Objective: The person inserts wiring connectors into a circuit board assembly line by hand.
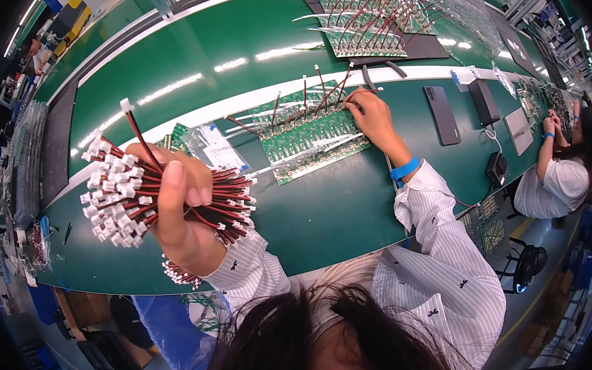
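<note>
My left hand [188, 187] is closed around a thick bundle of short red-and-black wire leads [120, 195] with white plug connectors at the ends. One lead sticks up out of the bundle, above my thumb. Over the green circuit board panel [310, 141], my right hand [374, 119] pinches a red-and-black wire [363, 91] at the panel's far right corner. Its fingertips partly hide where that wire meets the panel. Several other leads stand upright along the panel's far edge, and pale strips lie across it.
Beyond the white rail sit more wired circuit boards [370, 41]. Black-handled pliers [393, 69], a dark phone [442, 116] and a black box [484, 102] lie to the right. A plastic bag with a white label [217, 146] is left of the panel. A co-worker [557, 174] sits at far right.
</note>
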